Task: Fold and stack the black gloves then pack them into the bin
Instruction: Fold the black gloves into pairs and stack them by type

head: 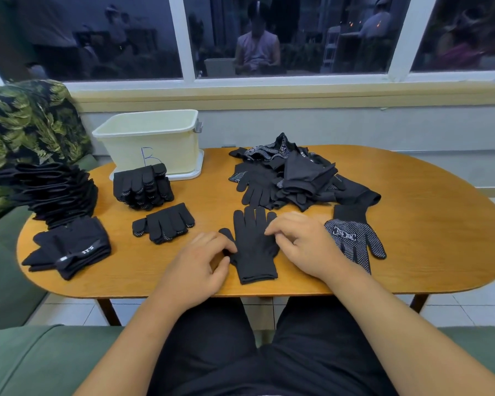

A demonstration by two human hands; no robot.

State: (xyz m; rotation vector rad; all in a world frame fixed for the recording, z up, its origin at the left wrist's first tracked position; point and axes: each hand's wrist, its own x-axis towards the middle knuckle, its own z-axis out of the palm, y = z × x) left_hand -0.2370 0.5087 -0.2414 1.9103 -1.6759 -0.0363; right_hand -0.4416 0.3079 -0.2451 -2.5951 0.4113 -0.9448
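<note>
Black glove [255, 252] lies flat between my hands. The left hand [203, 261] seems to pinch its thumb-side edge with curled fingers, and the right hand [300, 244] rests bent fingertips on the opposite edge. I judge this fold is only starting; next the glove must be doubled over squarely. I count one dotted glove [355, 238] just outside the right fingers, one loose pile [292, 178] beyond the fingertips, and a tall folded stack [143, 187], a low folded stack [163, 222] and one bin [177, 150] further left.

folded stack [143, 185] fronts bin [120, 150], seemingly touching
</note>
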